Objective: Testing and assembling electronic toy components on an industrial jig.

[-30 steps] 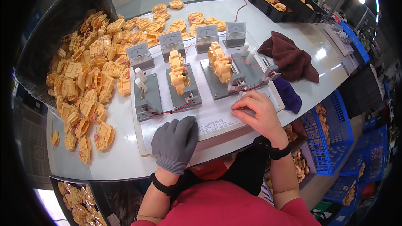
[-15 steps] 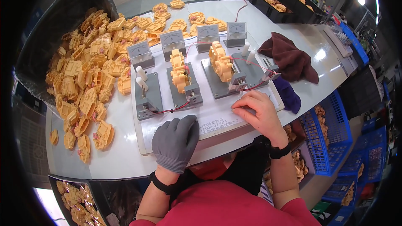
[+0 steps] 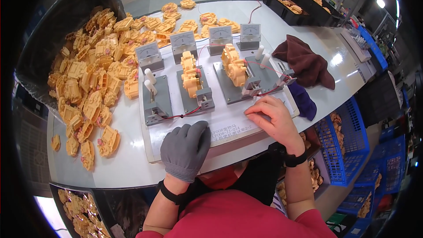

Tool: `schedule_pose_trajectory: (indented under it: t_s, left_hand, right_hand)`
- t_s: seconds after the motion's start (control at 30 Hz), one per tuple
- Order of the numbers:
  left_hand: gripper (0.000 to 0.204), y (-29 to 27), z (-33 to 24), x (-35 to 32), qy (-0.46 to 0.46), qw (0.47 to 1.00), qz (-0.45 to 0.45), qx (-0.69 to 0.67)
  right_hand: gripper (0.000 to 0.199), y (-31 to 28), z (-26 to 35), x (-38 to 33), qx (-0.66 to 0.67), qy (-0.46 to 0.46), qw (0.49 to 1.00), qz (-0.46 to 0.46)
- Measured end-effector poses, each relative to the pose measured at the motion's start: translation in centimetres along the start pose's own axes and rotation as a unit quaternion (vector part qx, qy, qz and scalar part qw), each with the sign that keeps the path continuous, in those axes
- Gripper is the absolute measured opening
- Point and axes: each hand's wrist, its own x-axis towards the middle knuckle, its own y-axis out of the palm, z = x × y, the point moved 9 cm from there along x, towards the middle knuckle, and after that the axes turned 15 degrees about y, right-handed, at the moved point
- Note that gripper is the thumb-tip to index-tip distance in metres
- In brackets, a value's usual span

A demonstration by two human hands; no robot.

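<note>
My left hand [image 3: 184, 150], in a grey glove, rests on the front edge of a white board [image 3: 156, 152], its fingers curled in and no object showing in them. My right hand [image 3: 274, 119], bare, lies at the board's front right, fingers loosely bent, with a gap to the thumb and nothing in it. On the board stand grey test fixtures. A yellow plastic gearbox-like part [image 3: 191, 75] sits on the second fixture, and another yellow part [image 3: 234, 66] on the third. The leftmost fixture [image 3: 157, 101] carries only two white pegs. Behind them is a row of analog meters [image 3: 183, 44].
A large heap of yellow parts [image 3: 92, 83] spills from a black bin [image 3: 66, 13] at left. A brown cloth [image 3: 304, 61] and a purple cloth [image 3: 302, 101] lie at right. Black trays [image 3: 304, 2] stand at the far right; blue crates [image 3: 346, 145] sit below the table.
The whole view has shifted very slightly. Both hands stay in place on the board, and the parts on the fixtures have not moved.
</note>
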Motion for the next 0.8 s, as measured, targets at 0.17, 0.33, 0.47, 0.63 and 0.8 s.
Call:
schedule_pose_trajectory:
  t_s: [0.17,0.33,0.47,0.63,0.8]
  left_hand:
    - [0.014,-0.01,-0.03,-0.02,0.001,1.0,-0.001,0.003]
    - [0.014,0.08,-0.01,-0.04,0.002,1.0,0.002,0.002]
    - [0.015,0.02,-0.05,-0.03,0.002,1.0,0.003,0.001]
    - [0.015,0.05,-0.05,-0.03,0.001,1.0,0.001,0.001]
    - [0.015,0.0,-0.04,-0.04,0.003,1.0,-0.003,-0.001]
  right_hand:
    - [0.009,0.03,-0.13,-0.03,0.0,0.005,1.0,0.005]
    - [0.009,0.04,-0.1,-0.03,-0.004,0.003,1.0,0.008]
    - [0.009,0.06,-0.14,-0.02,-0.002,0.005,1.0,0.012]
    - [0.008,0.07,-0.26,-0.05,0.001,0.008,1.0,0.011]
    - [0.008,0.13,-0.22,0.02,-0.002,0.006,1.0,0.009]
